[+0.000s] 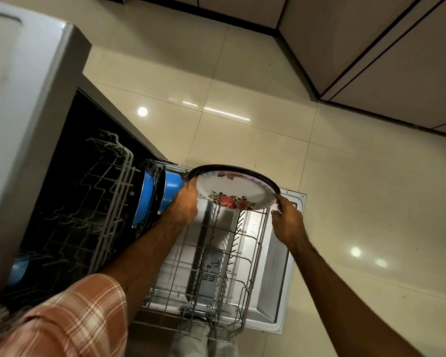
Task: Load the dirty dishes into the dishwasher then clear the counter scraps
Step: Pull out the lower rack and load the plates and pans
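A white plate (pixel 238 188) with red roses and a dark rim lying behind it hangs over the far end of the pulled-out lower rack (pixel 245 258). My left hand (pixel 184 204) grips its left edge and my right hand (pixel 287 217) pinches its right edge. Both hold it tilted above the wire tines. Two blue pots (pixel 173 188) stand on edge in the rack, just left of my left hand. The dishwasher (pixel 36 99) is open, its door (pixel 281 279) folded down under the rack.
The upper rack (pixel 106 191) sits half pushed in at the left, with something blue (pixel 18 269) below it. Glossy floor tiles (pixel 345 189) spread to the right. Cabinet fronts (pixel 397 60) run along the top right.
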A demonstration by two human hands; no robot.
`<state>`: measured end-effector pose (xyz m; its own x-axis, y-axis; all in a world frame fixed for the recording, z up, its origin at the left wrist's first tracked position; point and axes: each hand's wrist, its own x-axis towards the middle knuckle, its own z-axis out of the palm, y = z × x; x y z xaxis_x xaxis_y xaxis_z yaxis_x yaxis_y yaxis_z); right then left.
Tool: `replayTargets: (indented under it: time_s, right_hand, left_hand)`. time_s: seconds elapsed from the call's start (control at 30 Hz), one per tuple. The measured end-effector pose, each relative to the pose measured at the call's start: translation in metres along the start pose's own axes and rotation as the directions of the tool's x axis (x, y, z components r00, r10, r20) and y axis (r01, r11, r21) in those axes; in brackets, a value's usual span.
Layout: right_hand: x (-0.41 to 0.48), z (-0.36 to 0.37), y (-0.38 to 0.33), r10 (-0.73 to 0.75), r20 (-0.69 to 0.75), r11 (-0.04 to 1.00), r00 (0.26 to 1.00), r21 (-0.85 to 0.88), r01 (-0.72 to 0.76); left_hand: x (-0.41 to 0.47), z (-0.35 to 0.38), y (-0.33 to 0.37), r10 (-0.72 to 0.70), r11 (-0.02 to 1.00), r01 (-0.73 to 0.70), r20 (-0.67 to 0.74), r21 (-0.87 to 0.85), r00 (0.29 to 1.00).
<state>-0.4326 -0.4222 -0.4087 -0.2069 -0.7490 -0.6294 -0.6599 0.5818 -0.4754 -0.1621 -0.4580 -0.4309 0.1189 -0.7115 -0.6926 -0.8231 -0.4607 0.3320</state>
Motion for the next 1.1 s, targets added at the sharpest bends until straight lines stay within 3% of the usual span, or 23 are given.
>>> replayTargets:
  time_s: [0.1, 0.2, 0.27, 0.33, 0.7, 0.87, 1.1]
  right_hand:
    - [-0.016, -0.01, -0.007, -0.017, 0.027, 1.0, 0.999, 0.003, 0.017]
    - [-0.04, -0.02, -0.018, -0.082, 0.06, 0.997, 0.995, 0.007, 0.081]
    - [-0.064, -0.028, -0.031, -0.156, 0.077, 0.988, 0.985, 0.013, 0.156]
    - [-0.088, -0.036, -0.044, -0.238, 0.082, 0.971, 0.968, 0.021, 0.237]
    - [-0.24, -0.092, -0.122, -0.517, 0.073, 0.856, 0.853, 0.041, 0.515]
    - [-0.309, -0.1, -0.159, -0.619, 0.141, 0.785, 0.772, 0.081, 0.614]
    - [-0.402, -0.069, -0.204, -0.745, 0.294, 0.65, 0.599, 0.119, 0.75]
  left_hand:
    - [-0.021, -0.003, 0.001, 0.149, 0.978, -0.154, 0.04, 0.142, 0.988]
    - [-0.053, -0.007, 0.004, 0.246, 0.964, -0.249, 0.047, 0.092, 0.968]
    - [-0.08, -0.016, 0.014, 0.19, 0.972, -0.199, 0.079, 0.124, 0.979]
    - [-0.105, -0.022, 0.025, 0.189, 0.971, -0.187, 0.002, 0.152, 0.982]
    - [-0.282, -0.098, 0.049, 0.414, 0.879, -0.348, -0.161, 0.324, 0.896]
    - [-0.369, -0.142, 0.016, 0.374, 0.912, -0.29, -0.295, 0.29, 0.88]
    - [-0.495, -0.159, -0.065, 0.155, 0.988, -0.14, -0.483, 0.067, 0.862]
